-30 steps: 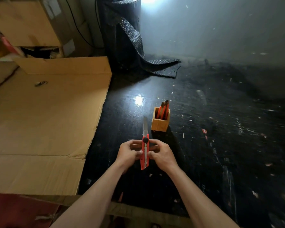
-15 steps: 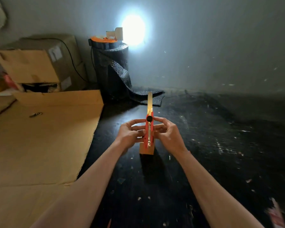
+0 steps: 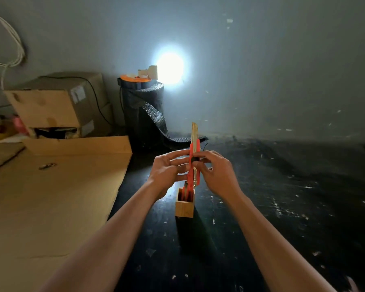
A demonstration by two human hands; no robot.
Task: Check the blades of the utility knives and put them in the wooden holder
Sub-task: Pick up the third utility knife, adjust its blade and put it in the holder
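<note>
While hands (image 3: 194, 171) grip knife (image 3: 192, 165), blade (image 3: 194, 133) prob. out.

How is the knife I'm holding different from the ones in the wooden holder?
The held knife is up in both hands with its blade pushed out; the stored knives stand in the wooden holder with only their ends showing. Both are red.

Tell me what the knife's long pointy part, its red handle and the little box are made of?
The blade looks like thin metal: flat, narrow, with a dull sheen, tinted yellowish by the light. The utility knife has a handle that seems to be plastic, going by its bright, even red. The wooden holder looks like pale, unpainted wood, with square walls.
</note>
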